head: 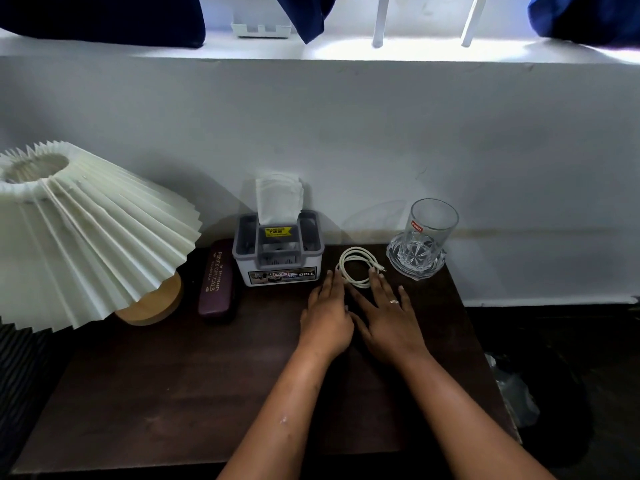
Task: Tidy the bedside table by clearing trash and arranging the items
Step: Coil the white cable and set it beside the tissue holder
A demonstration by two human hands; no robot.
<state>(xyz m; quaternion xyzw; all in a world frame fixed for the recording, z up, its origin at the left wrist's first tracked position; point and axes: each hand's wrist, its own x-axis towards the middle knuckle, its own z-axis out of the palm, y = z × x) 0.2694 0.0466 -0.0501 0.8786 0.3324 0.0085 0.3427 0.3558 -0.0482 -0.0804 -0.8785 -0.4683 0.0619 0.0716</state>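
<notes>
On the dark table (138, 393), spread flat hands (360, 320) partly hide the coiled cable (358, 266).

Two bare forearms are visible, both uncovered from the lower frame edge to the wrists; no sleeve, cuff, watch or bracelet appears on either. The left hand (327, 318) carries no jewellery. The right hand (389, 318) carries one item: a thin, pale metallic ring (394, 301) seated on one of the middle fingers, near its base. Fingernails on both hands are short and unpainted. A few small pale specks mark the left forearm near the lower edge.
</notes>
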